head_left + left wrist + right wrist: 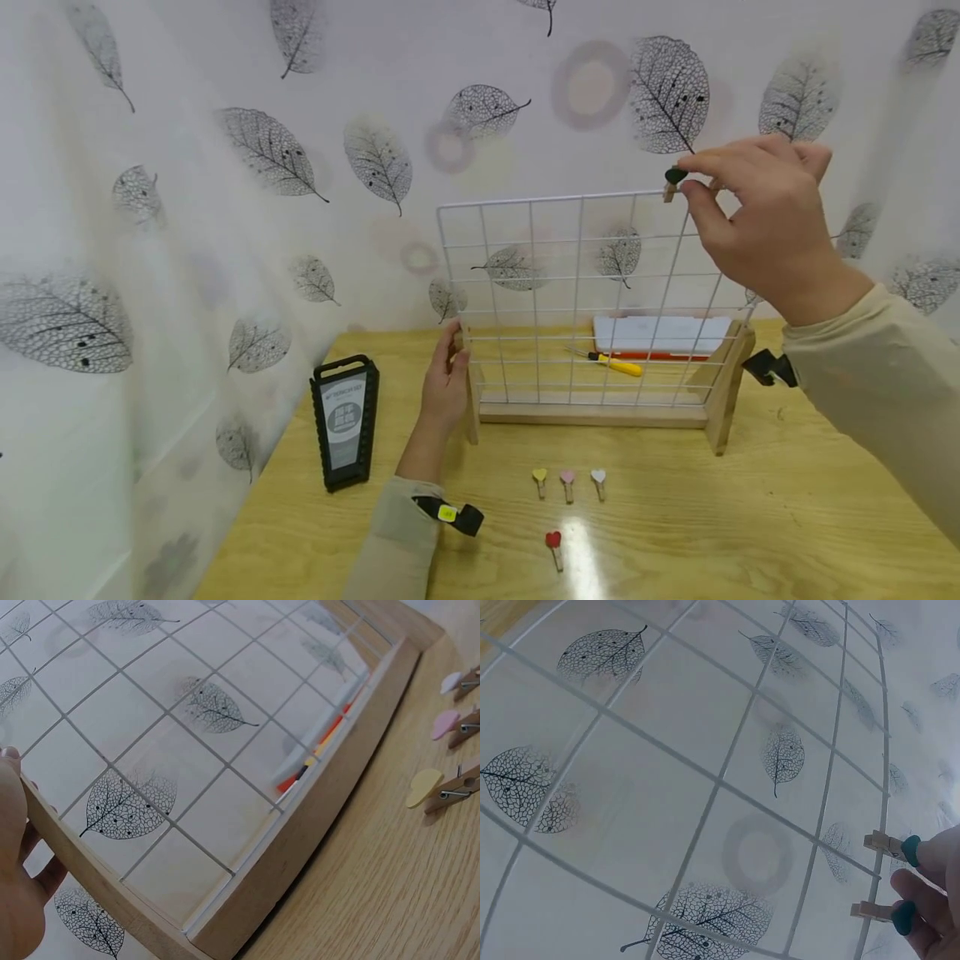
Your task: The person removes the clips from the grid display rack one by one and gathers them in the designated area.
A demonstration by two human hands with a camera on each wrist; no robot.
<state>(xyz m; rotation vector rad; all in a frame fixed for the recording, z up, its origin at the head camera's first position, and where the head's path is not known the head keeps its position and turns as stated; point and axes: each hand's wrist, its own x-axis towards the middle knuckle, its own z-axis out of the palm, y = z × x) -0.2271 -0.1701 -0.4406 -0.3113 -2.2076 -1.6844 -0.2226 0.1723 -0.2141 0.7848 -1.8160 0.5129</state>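
Note:
A white wire grid (pixel 555 275) stands upright in a wooden stand (pixel 592 414) on the table. With fingertips and thumb, my right hand (pixel 772 217) pinches a small wooden clothespin with a dark green heart (pixel 676 176) at the grid's top wire. In the right wrist view, this clothespin (pixel 885 844) and a second green-heart clothespin (pixel 874 911) both sit across that wire, the second close under the fingers. My left hand (pixel 446 387) grips the stand's left wooden post (pixel 82 877), fingers reaching behind it.
Yellow (pixel 540 477), pink (pixel 567 479) and white (pixel 598 477) heart clothespins lie in a row before the stand, a red one (pixel 554 542) nearer. Behind the grid lie a yellow-handled screwdriver (pixel 618 365) and a white case (pixel 652 333). A black holder (pixel 347 421) lies left; a leaf-print curtain hangs behind.

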